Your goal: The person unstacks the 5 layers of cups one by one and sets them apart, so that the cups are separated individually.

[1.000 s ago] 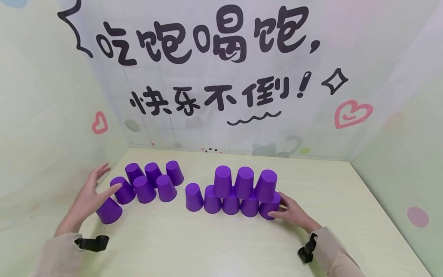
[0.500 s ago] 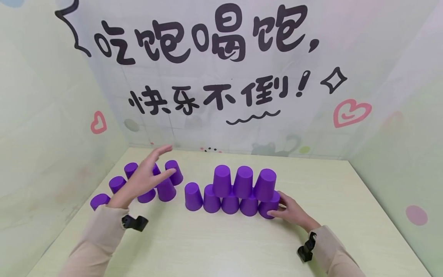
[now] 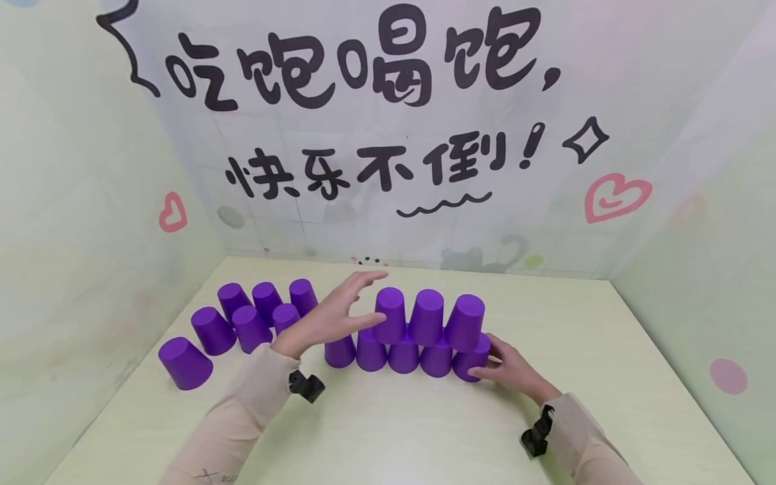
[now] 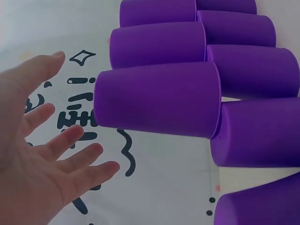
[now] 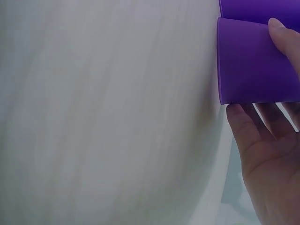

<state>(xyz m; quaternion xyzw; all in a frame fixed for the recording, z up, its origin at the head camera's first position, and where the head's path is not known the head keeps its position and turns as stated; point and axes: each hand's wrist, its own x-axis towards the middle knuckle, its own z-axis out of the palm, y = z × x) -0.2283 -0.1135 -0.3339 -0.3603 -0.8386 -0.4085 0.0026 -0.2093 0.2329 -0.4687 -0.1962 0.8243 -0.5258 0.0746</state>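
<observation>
The right hand (image 3: 512, 367) is gripping the end cup (image 3: 465, 364) of the lower row (image 3: 403, 357), thumb on its near face, fingers along its outer side. The left hand (image 3: 336, 311) is hovering unloaded, fingers spread, just beside the nearest upper cup (image 4: 157, 96) without touching it. The step in hand is probably requiring alignment of the upper row (image 3: 427, 318): keep the right hand bracing lightly, not squeezing inward, and the left palm staying level, since any knock is risking a topple. Spare cups (image 3: 251, 330) are standing inverted left of the left hand, restricting sweep that way. Open table (image 3: 412, 428) is extending on the near side of both hands and rightward of the right hand, while the back wall (image 3: 339, 232) is bounding reach beyond them.
</observation>
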